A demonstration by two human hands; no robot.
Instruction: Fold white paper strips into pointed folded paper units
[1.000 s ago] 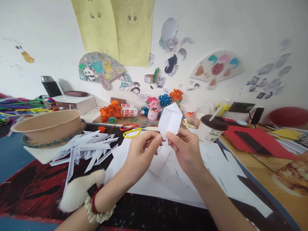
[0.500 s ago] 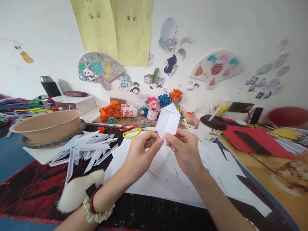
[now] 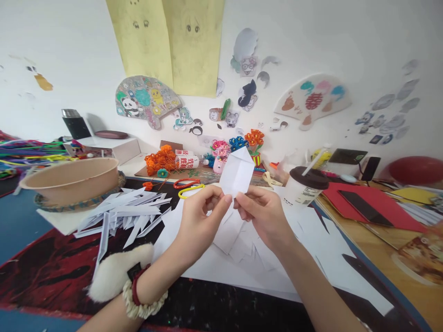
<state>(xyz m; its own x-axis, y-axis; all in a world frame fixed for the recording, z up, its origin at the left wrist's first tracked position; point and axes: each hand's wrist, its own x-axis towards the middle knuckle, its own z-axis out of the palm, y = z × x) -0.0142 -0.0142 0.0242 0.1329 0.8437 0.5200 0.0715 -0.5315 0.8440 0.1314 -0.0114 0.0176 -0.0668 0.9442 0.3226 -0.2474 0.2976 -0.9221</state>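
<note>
A small white folded paper (image 3: 237, 171) stands upright between both hands, its top corners folded to a point and a crease running down it. My left hand (image 3: 204, 216) pinches its lower left corner between thumb and fingers. At the lower right corner, my right hand (image 3: 261, 210) grips it the same way, the two thumbs nearly touching. Beneath the hands lie white paper sheets (image 3: 204, 258), overlapping on the dark mat. Left of them is a heap of folded white paper strips (image 3: 131, 210).
A beige basin (image 3: 69, 180) stands at the left, near a white fluffy item (image 3: 119, 272). Yellow-handled scissors (image 3: 188, 191), orange craft flowers (image 3: 161, 159) and a lidded cup (image 3: 304, 186) with a straw sit behind the sheets. A red folder (image 3: 370, 205) lies at the right.
The folded paper has tilted and shifted slightly left between the hands. Both hands still pinch its lower edge, and the whole view has moved a little.
</note>
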